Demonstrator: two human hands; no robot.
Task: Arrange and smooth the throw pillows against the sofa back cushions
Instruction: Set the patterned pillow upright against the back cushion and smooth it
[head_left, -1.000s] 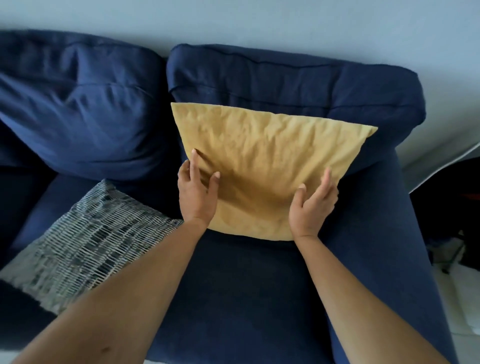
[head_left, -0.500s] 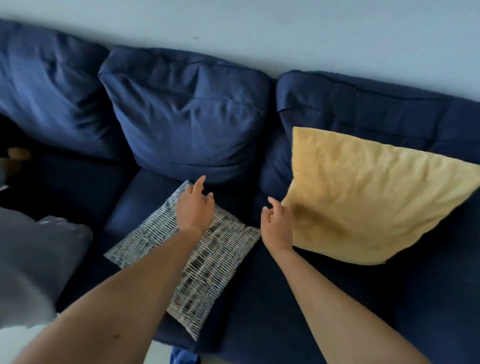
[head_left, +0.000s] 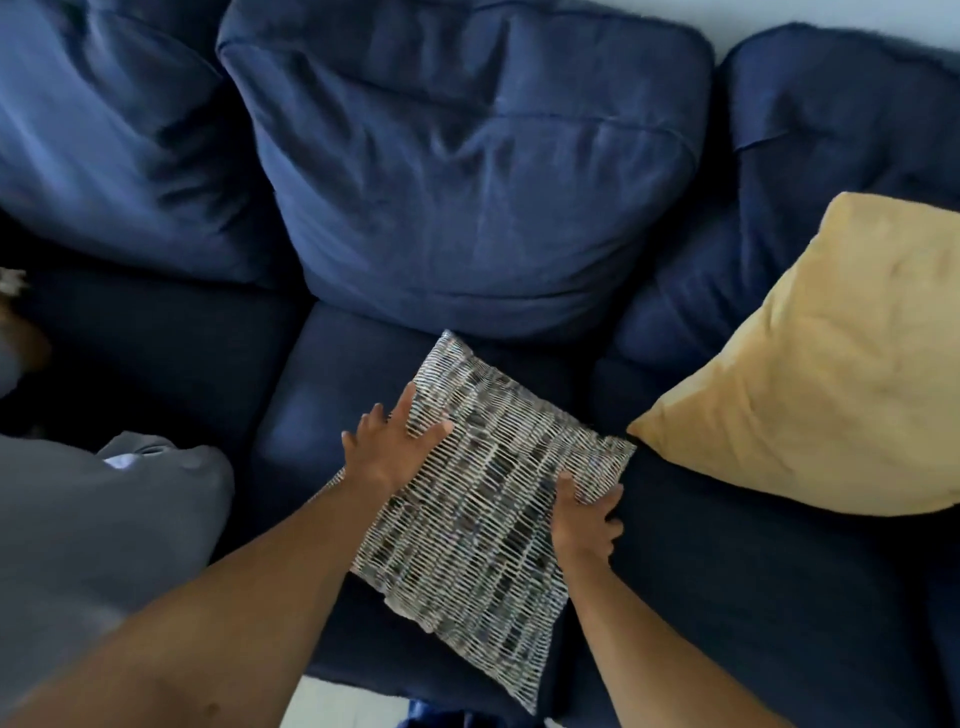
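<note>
A navy sofa (head_left: 156, 358) fills the frame, its middle back cushion (head_left: 467, 171) at upper centre. A mustard throw pillow (head_left: 810, 374) leans at right. The woven grey-and-white throw pillow (head_left: 483, 499) lies flat on the seat, lower centre. The left hand (head_left: 389, 452) rests on its left edge, fingers spread flat; the right hand (head_left: 584, 522) curls its fingers over the right edge.
</note>
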